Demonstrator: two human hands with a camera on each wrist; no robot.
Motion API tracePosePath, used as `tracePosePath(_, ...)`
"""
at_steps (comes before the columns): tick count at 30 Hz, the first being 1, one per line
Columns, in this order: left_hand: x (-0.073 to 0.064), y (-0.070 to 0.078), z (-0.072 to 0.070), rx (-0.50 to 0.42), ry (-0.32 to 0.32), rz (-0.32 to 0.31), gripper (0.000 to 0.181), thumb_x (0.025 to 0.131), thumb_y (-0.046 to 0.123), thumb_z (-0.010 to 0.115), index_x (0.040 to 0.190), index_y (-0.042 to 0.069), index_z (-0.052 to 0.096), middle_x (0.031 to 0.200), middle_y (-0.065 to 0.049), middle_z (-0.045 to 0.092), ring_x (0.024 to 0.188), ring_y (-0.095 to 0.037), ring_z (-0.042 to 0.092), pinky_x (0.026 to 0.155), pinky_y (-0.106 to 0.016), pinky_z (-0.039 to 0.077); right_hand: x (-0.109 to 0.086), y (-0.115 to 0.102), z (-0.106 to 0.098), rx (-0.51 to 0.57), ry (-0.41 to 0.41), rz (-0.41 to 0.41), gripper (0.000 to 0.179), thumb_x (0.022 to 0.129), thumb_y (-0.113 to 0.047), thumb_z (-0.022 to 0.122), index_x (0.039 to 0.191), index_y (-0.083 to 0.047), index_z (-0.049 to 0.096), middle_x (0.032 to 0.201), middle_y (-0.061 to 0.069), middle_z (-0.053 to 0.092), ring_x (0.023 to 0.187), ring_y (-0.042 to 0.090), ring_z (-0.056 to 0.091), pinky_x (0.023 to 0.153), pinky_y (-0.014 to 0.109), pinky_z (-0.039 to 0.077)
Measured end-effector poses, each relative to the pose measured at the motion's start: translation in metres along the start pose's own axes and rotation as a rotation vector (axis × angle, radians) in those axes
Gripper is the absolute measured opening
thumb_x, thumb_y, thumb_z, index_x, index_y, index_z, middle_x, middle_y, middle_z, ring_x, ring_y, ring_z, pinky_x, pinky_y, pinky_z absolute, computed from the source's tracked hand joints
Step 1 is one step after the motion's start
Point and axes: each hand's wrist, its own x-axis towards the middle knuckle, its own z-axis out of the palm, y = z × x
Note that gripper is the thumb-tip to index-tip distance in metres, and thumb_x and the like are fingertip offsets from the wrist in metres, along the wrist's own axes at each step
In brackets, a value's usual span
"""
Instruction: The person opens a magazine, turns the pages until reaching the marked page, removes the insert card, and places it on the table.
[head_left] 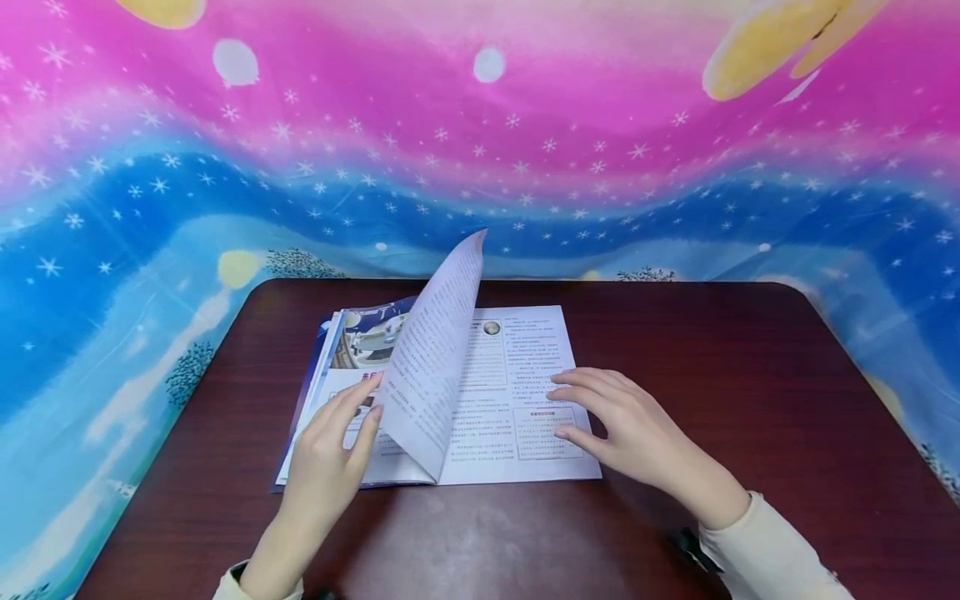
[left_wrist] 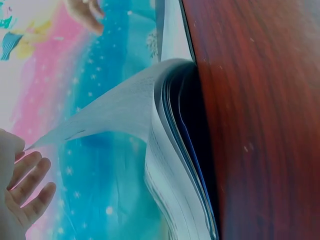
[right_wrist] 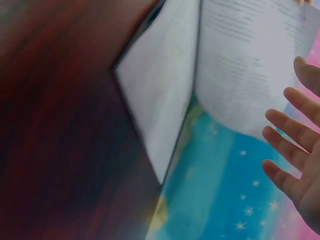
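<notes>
An open magazine (head_left: 480, 417) lies on the table in the head view, with one printed page (head_left: 435, 358) raised and curving up from the spine. My left hand (head_left: 326, 450) pinches the outer edge of that page between thumb and fingers; the left wrist view shows the page (left_wrist: 115, 105) stretched from the spine to the hand (left_wrist: 25, 185). Over the right-hand page my right hand (head_left: 626, 425) hovers with its fingers spread and nothing held. The same hand (right_wrist: 300, 145) appears apart from the paper in the right wrist view.
A dark reddish-brown table (head_left: 712, 358) with rounded far corners bears the magazine. Behind it hangs a pink and blue cloth (head_left: 420, 133) printed with white stars. A small black object (head_left: 693, 550) shows beside the right sleeve.
</notes>
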Motion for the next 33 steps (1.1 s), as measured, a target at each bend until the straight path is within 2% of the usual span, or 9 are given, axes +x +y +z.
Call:
tracePosePath(3,-0.004,-0.006,-0.006,0.039,0.028,-0.011,0.053,0.081,-0.005,0.074,0.132,0.008,0.063,0.12,-0.01,0.069,0.1,-0.025,0.067,0.083,-0.033,0.051,-0.005,0.005,0.003,-0.016,-0.031,0.012,0.041,0.082,-0.028,0.081,0.119,-0.015,0.069,0.13,0.004,0.062,0.123,0.024,0.055,0.104,0.048,0.042)
tracePosePath(5,-0.007,-0.01,-0.011,0.065,0.036,-0.03,0.055,0.08,-0.006,0.075,0.132,0.008,0.063,0.121,-0.01,0.068,0.1,-0.026,0.067,0.081,-0.035,0.051,-0.009,0.007,0.005,-0.028,-0.053,0.025,0.041,0.082,-0.03,0.082,0.119,-0.015,0.07,0.13,0.004,0.063,0.122,0.024,0.056,0.103,0.048,0.042)
tracePosePath(8,-0.012,-0.017,-0.018,0.094,0.021,-0.082,0.057,0.079,-0.007,0.076,0.133,0.007,0.062,0.12,-0.011,0.068,0.1,-0.026,0.066,0.082,-0.034,0.05,-0.014,0.011,0.008,-0.039,-0.085,0.04,0.041,0.082,-0.031,0.082,0.119,-0.014,0.07,0.128,0.004,0.064,0.121,0.025,0.057,0.102,0.049,0.043)
tracePosePath(12,-0.02,-0.025,-0.028,0.137,0.001,-0.144,0.063,0.076,-0.007,0.079,0.134,0.007,0.06,0.115,-0.012,0.069,0.091,-0.027,0.067,0.076,-0.03,0.048,-0.019,0.015,0.01,-0.041,-0.111,0.04,0.039,0.083,-0.03,0.082,0.117,-0.013,0.071,0.125,0.004,0.065,0.117,0.024,0.059,0.1,0.049,0.046)
tracePosePath(13,-0.022,-0.026,-0.03,0.148,-0.007,-0.159,0.064,0.075,-0.007,0.08,0.135,0.006,0.06,0.114,-0.013,0.069,0.089,-0.028,0.067,0.074,-0.032,0.049,-0.02,0.016,0.011,-0.041,-0.118,0.04,0.039,0.083,-0.029,0.081,0.117,-0.013,0.071,0.125,0.004,0.065,0.117,0.024,0.059,0.099,0.049,0.046)
tracePosePath(16,-0.027,-0.03,-0.035,0.175,-0.05,-0.225,0.07,0.075,-0.005,0.083,0.138,0.004,0.056,0.115,-0.016,0.067,0.088,-0.031,0.067,0.073,-0.039,0.054,-0.023,0.019,0.013,-0.045,-0.152,0.054,0.038,0.084,-0.03,0.08,0.116,-0.013,0.071,0.125,0.003,0.065,0.117,0.024,0.059,0.099,0.048,0.046)
tracePosePath(20,-0.033,-0.036,-0.041,0.19,-0.131,-0.314,0.074,0.076,-0.001,0.083,0.143,0.003,0.049,0.12,-0.022,0.064,0.092,-0.037,0.066,0.074,-0.056,0.054,-0.026,0.024,0.016,-0.034,-0.214,0.087,0.038,0.085,-0.029,0.08,0.119,-0.013,0.07,0.127,0.004,0.064,0.119,0.024,0.059,0.101,0.049,0.045)
tracePosePath(25,-0.041,-0.043,-0.046,0.205,-0.226,-0.398,0.076,0.08,0.006,0.082,0.146,0.002,0.044,0.125,-0.023,0.061,0.098,-0.037,0.064,0.077,-0.057,0.053,-0.029,0.03,0.021,-0.013,-0.289,0.113,0.042,0.084,-0.026,0.081,0.122,-0.013,0.069,0.131,0.006,0.062,0.122,0.027,0.057,0.103,0.052,0.043)
tracePosePath(33,-0.049,-0.056,-0.058,0.191,-0.346,-0.444,0.077,0.083,0.01,0.08,0.148,0.003,0.04,0.125,-0.024,0.061,0.096,-0.039,0.066,0.075,-0.056,0.054,-0.03,0.036,0.029,-0.013,-0.342,0.128,0.052,0.078,-0.026,0.086,0.124,-0.012,0.068,0.139,0.01,0.056,0.128,0.032,0.051,0.104,0.057,0.039)
